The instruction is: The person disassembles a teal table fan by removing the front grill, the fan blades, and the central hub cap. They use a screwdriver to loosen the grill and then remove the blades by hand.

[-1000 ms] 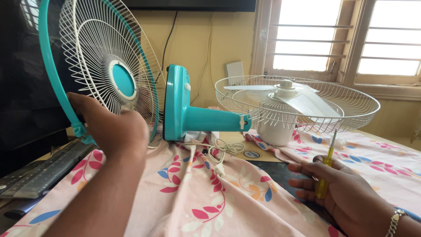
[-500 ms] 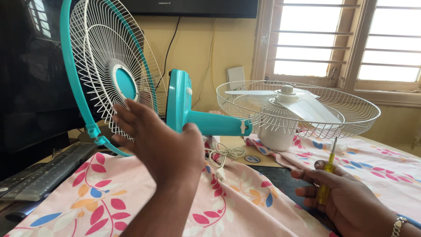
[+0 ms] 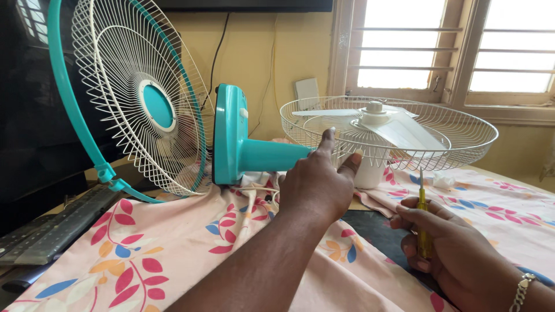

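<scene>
Left hand [image 3: 318,185], fingers loosely apart, touches the wire guard [image 3: 388,134] of the fan lying at 12 o'clock on the floral cloth [image 3: 191,242]. Right hand [image 3: 448,248], at 4 o'clock, is clamped on a yellow screwdriver [image 3: 423,222].

Loose grille [image 3: 133,98] stands left of fan [image 3: 381,136] on cloth [image 3: 173,254].

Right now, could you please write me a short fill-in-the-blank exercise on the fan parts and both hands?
1. The right hand holds a ____ with a yellow handle.
2. The left hand reaches the end of the ____-coloured stand.
3. The white blades lie inside the ____ guard lying flat.
4. The front guard stands ____.

Missing words: screwdriver; teal; rear; upright
</scene>
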